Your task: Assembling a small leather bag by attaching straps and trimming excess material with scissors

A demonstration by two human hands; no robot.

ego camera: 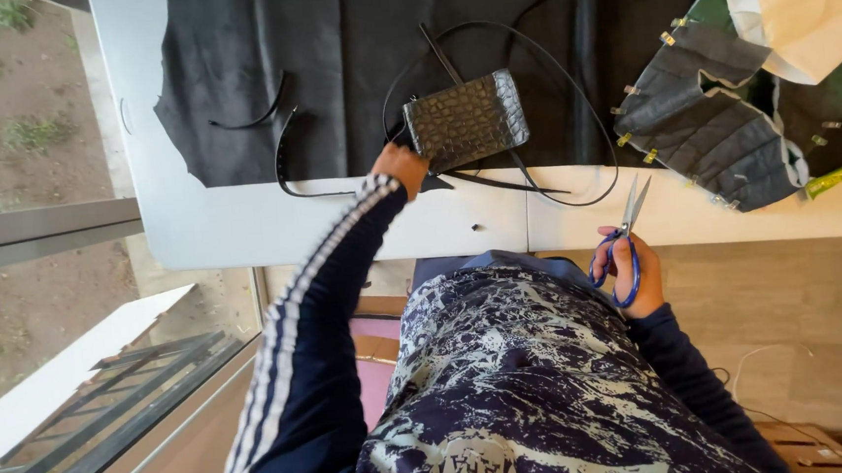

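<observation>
One white table [243, 229], black leather [329, 55] — window left

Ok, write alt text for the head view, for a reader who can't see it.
Seen from above, a person's left hand touches a small black textured pouch on a white table, while the right hand holds blue-handled scissors at the table's edge. Black leather, thin black straps and a clipped dark leather piece lie around it.

Black crocodile-embossed pouch [465, 120], blue-handled scissors [622, 242], navy white-striped sleeve [318, 313], white table [242, 224], black leather sheet [330, 65]
</observation>
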